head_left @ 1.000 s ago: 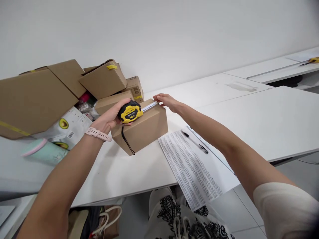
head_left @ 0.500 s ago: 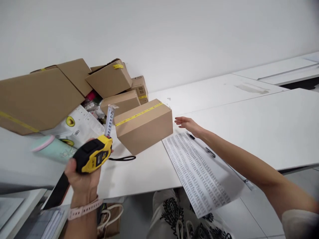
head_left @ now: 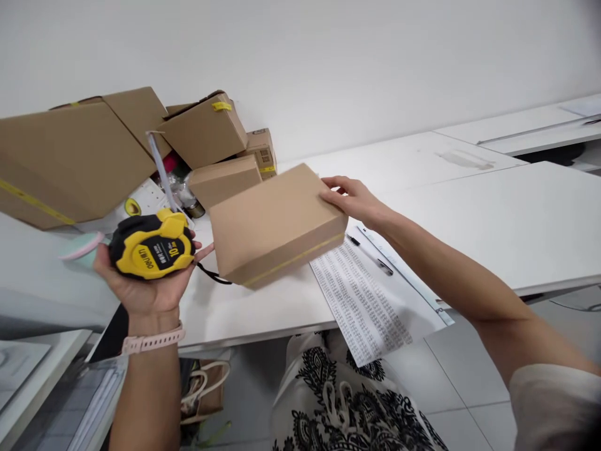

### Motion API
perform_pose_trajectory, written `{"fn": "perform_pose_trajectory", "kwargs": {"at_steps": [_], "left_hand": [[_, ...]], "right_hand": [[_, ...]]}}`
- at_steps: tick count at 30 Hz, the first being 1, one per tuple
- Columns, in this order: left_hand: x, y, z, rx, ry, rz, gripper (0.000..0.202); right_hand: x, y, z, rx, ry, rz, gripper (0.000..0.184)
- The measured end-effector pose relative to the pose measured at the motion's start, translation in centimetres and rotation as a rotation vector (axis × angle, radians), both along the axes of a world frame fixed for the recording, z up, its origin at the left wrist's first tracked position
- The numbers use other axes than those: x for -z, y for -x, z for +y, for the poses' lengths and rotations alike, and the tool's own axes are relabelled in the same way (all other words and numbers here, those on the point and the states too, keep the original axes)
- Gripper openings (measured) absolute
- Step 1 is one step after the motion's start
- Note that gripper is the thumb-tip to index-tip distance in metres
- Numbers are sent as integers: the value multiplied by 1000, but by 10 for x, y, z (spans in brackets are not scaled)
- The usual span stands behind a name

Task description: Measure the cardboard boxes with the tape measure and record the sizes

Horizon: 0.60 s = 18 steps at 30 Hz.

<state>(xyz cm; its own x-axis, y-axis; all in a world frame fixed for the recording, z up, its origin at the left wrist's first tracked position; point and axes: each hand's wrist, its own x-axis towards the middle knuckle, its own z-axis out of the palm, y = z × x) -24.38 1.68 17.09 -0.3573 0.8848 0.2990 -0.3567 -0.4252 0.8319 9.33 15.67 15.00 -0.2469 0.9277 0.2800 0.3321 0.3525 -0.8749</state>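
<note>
My left hand (head_left: 150, 294) is closed around a yellow and black tape measure (head_left: 153, 245), whose blade (head_left: 161, 169) sticks up from the case. A finger of this hand reaches the left end of a brown cardboard box (head_left: 277, 225). Thumb and fingers of my right hand (head_left: 350, 199) grip the box's upper right corner. The box is tilted over the white table, its yellow-taped side facing low toward me. A black wrist strap (head_left: 213, 274) trails from the tape measure, partly behind the box.
More cardboard boxes (head_left: 201, 134) are piled against the wall at the left. Printed sheets (head_left: 361, 307) with a pen (head_left: 385, 267) lie at the table's front edge (head_left: 282, 329). A mint bottle with a pink rim (head_left: 83, 245) lies behind my left hand. Below stands a paper bag (head_left: 211, 388).
My right hand has moved left and taken hold of the box, which is now turned so its taped side faces down toward me. The tape measure has swung flatter, its blade leaning left.
</note>
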Motion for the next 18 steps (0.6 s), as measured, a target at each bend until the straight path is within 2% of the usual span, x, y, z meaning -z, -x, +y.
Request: {"fn": "perform_pose_trajectory", "kwargs": {"at_steps": [4,7,9,14,16,18], "left_hand": [[4,-15,-1,-12,110,22,50],[5,-23,4,-10,216,69,37],[-5,-27,8,-1,313,134,29],[-45,-41,30,62,506,358,26],[-55,-54,44,137,538,482,32],[-59,-70,60,256,560,586,39]], "right_hand": [[13,-5,-13,42,110,-115,33],[28,-8,-14,32,114,-95,33],[33,-9,-12,44,133,-25,37],[42,-9,-3,93,170,213,44],[44,-10,4,112,179,292,41],[45,-12,11,118,207,339,37]]}}
